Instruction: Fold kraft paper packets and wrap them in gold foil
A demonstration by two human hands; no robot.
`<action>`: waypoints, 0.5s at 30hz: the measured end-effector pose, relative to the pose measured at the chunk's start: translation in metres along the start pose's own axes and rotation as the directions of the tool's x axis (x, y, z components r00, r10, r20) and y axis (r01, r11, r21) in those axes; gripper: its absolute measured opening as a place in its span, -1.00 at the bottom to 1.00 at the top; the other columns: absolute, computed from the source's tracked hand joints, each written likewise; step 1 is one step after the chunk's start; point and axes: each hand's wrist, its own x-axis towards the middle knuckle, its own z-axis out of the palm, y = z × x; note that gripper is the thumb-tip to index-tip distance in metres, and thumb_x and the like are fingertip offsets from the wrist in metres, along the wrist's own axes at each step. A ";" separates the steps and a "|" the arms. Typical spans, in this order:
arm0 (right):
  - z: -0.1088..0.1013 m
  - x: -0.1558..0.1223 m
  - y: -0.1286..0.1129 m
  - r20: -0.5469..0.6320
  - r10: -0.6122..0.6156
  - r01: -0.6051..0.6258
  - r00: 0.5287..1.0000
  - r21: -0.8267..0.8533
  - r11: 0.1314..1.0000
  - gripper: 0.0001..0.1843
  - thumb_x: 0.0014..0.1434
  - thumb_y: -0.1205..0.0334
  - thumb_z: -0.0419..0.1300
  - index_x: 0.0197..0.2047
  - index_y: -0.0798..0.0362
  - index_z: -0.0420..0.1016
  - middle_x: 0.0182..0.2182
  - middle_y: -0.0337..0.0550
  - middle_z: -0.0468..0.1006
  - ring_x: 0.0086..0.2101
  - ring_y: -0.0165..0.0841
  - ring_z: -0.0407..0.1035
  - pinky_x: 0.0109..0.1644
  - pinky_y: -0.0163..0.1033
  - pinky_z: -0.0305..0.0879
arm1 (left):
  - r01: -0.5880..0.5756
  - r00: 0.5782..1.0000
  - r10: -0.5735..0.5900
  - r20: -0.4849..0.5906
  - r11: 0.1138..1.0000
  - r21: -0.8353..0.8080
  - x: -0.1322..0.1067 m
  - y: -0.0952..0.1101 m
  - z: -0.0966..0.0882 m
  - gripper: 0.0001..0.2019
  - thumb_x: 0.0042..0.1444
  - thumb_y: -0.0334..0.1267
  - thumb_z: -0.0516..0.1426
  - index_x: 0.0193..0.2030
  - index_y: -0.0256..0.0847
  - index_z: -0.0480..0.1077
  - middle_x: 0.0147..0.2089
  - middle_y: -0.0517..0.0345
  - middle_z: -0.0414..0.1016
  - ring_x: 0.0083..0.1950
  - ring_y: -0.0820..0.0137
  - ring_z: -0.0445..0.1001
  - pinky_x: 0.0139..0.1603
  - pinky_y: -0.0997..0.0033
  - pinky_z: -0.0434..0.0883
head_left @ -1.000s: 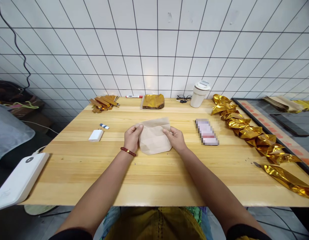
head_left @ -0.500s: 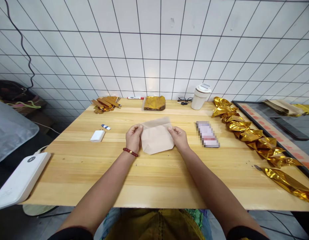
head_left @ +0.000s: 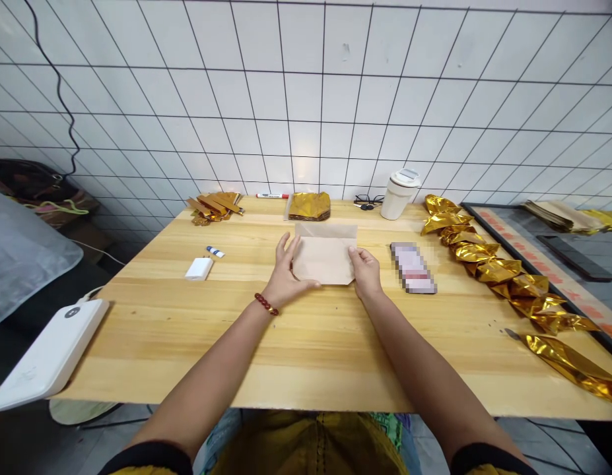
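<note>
A folded piece of tan paper [head_left: 325, 259], shaped like an envelope with a flap along its far side, is between my hands over the wooden table [head_left: 306, 349]. My right hand [head_left: 366, 269] pinches its right edge between thumb and fingers. At the left edge, my left hand [head_left: 286, 274] has its fingers spread, with the thumb stretched along the paper's near edge; whether it presses on the paper I cannot tell. A dark red bead bracelet [head_left: 266, 303] circles my left wrist.
Folded gold foil [head_left: 484, 254] runs down the right side. A phone [head_left: 413, 267] lies right of my hands; a white charger [head_left: 199, 268] lies left. A gold stack [head_left: 309, 206], red-capped marker [head_left: 272, 196], glasses [head_left: 369, 201] and white cup [head_left: 399, 194] line the back.
My left hand has opened from its pinch on the paper's left edge, fingers now spread. The paper has turned straighter and shifted slightly right, still in my right hand.
</note>
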 end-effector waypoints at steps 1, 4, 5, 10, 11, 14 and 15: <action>0.000 0.001 0.000 0.000 0.001 -0.001 1.000 0.010 1.000 -0.58 -0.14 -0.13 0.37 -0.42 0.05 0.46 -0.56 -0.31 0.51 -0.51 -0.40 0.32 -0.39 -0.29 0.28 | -0.058 0.997 0.054 0.051 0.995 0.083 -0.001 0.001 0.001 0.19 -0.42 0.03 0.46 0.41 0.00 0.05 0.49 -0.12 -0.34 0.48 -0.12 -0.13 0.37 -0.11 0.12; -0.001 0.001 0.001 0.002 0.005 -0.005 1.000 0.033 0.999 -0.60 -0.14 -0.10 0.38 -0.43 0.05 0.45 -0.57 -0.32 0.50 -0.53 -0.42 0.31 -0.40 -0.29 0.28 | -0.204 0.971 0.170 0.170 0.957 0.208 -0.004 0.006 0.002 0.14 -0.28 -0.07 0.44 0.43 -0.03 -0.03 0.51 -0.14 -0.42 0.50 -0.13 -0.28 0.40 -0.20 0.03; -0.001 0.001 0.001 0.002 0.007 -0.008 1.000 0.037 0.999 -0.60 -0.14 -0.10 0.38 -0.44 0.05 0.44 -0.57 -0.32 0.49 -0.53 -0.42 0.32 -0.41 -0.29 0.28 | -0.245 0.961 0.208 0.181 0.944 0.219 -0.004 0.008 0.002 0.06 -0.20 -0.14 0.41 0.43 -0.05 -0.01 0.51 -0.15 -0.37 0.50 -0.10 -0.24 0.39 -0.18 0.05; -0.002 0.000 -0.001 0.042 0.031 -0.032 0.999 0.036 0.999 -0.52 -0.14 -0.08 0.39 -0.22 0.02 0.44 -0.53 -0.31 0.53 -0.51 -0.36 0.39 -0.40 -0.25 0.33 | -0.331 0.943 0.323 0.078 0.935 0.129 -0.004 0.009 -0.002 -0.49 0.01 -0.54 0.10 0.11 -0.11 0.46 0.16 -0.01 0.46 0.20 0.26 0.43 0.26 0.12 0.36; -0.002 0.000 -0.001 0.046 0.033 -0.034 0.998 0.035 0.999 -0.45 -0.15 -0.08 0.39 -0.13 0.01 0.42 -0.52 -0.32 0.53 -0.51 -0.35 0.40 -0.41 -0.25 0.33 | -0.313 0.950 0.308 0.058 0.944 0.106 -0.004 0.008 -0.003 -0.52 -0.01 -0.57 0.06 0.02 -0.12 0.51 0.04 0.04 0.55 0.09 0.30 0.50 0.19 0.18 0.42; -0.004 0.001 -0.003 0.017 0.024 -0.025 1.000 0.029 0.999 -0.35 -0.09 -0.13 0.36 0.00 0.00 0.35 -0.53 -0.37 0.46 -0.59 -0.44 0.31 -0.50 -0.31 0.24 | -0.185 0.982 0.187 -0.011 0.979 0.088 -0.003 0.004 -0.004 -0.61 -0.04 -0.55 0.07 -0.14 -0.15 0.58 -0.13 0.09 0.62 -0.06 0.32 0.57 0.08 0.23 0.48; -0.005 0.001 -0.003 0.014 0.021 -0.021 1.000 0.030 0.999 -0.35 -0.07 -0.16 0.33 0.02 -0.01 0.34 -0.52 -0.38 0.45 -0.62 -0.48 0.26 -0.53 -0.34 0.20 | -0.123 0.991 0.127 -0.045 0.989 0.080 -0.003 0.003 -0.003 -0.66 -0.03 -0.51 0.09 -0.17 -0.16 0.58 -0.14 0.08 0.62 -0.07 0.31 0.57 0.06 0.23 0.49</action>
